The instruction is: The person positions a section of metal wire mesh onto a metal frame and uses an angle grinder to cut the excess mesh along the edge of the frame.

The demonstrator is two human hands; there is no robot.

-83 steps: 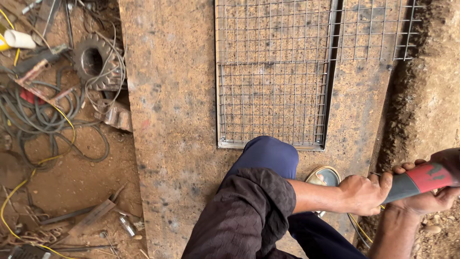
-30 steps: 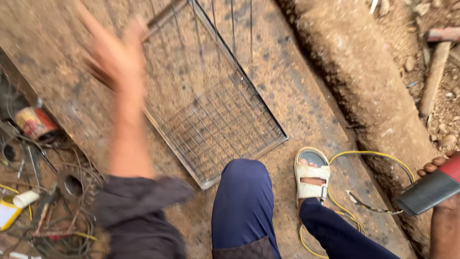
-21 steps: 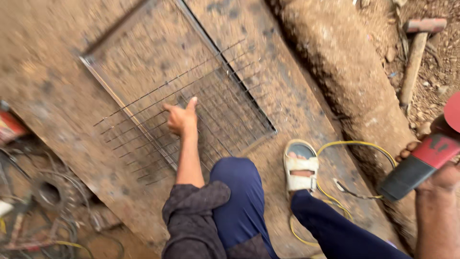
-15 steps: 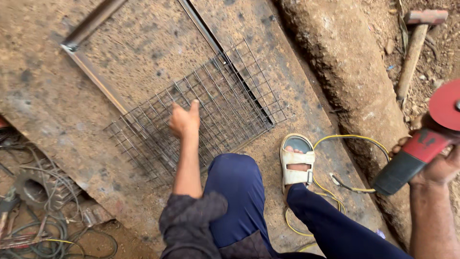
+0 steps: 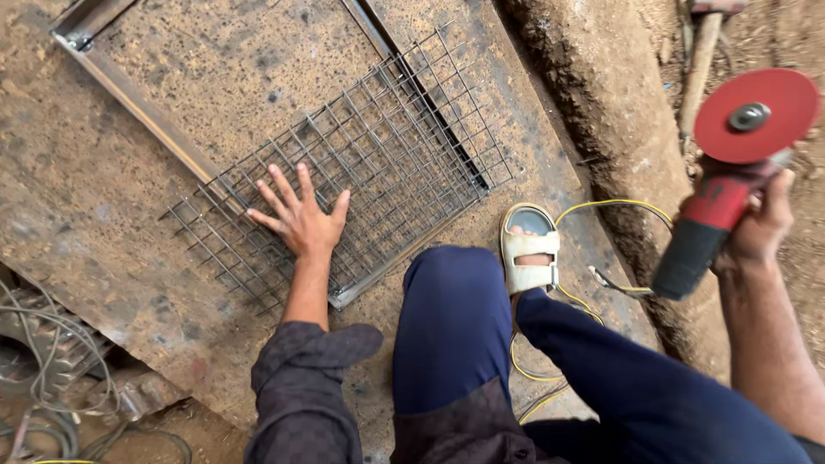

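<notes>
Nearest, a knee in dark blue cloth and a foot in a pale sandal (image 5: 530,249) rest on the rusty, pitted steel plate (image 5: 103,215), a thin yellow cable (image 5: 601,206) looping beside the sandal. The left hand (image 5: 301,222) lies flat with fingers spread, pressing on the wire mesh panel (image 5: 369,163), gripping nothing. The panel, a grid of thin grey rods on an angle-iron frame, lies flat, its long axis running from lower left to upper right. The right hand (image 5: 760,228) is wrapped around a red-and-black angle grinder (image 5: 713,206), raised clear, its red disc facing up.
</notes>
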